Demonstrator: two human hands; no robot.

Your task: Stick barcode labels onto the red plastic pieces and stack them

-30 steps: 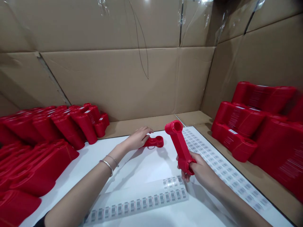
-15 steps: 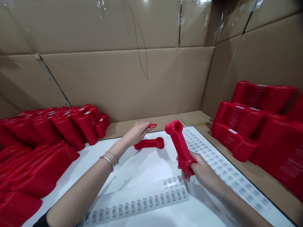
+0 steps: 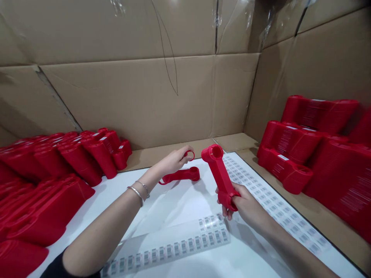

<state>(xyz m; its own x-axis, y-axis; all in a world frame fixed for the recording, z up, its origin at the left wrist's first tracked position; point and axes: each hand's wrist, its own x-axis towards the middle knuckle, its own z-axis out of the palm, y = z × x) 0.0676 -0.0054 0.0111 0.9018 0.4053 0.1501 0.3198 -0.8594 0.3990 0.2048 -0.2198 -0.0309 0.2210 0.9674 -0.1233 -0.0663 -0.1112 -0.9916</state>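
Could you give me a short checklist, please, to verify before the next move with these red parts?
1. Right hand grips the red plastic part: ok.
2. Left hand holds the small red ring in its fingers: ok.
3. Second red part lies on the white table: ok.
4. Barcode label strip lies away from both hands: ok.
5. Label on the held part: cannot tell.

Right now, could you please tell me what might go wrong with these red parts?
The small red ring held in the left hand could slip and vanish among the stacked red parts. The long red part held upright in the right hand might, if dropped, strike the similar part lying on the white table.
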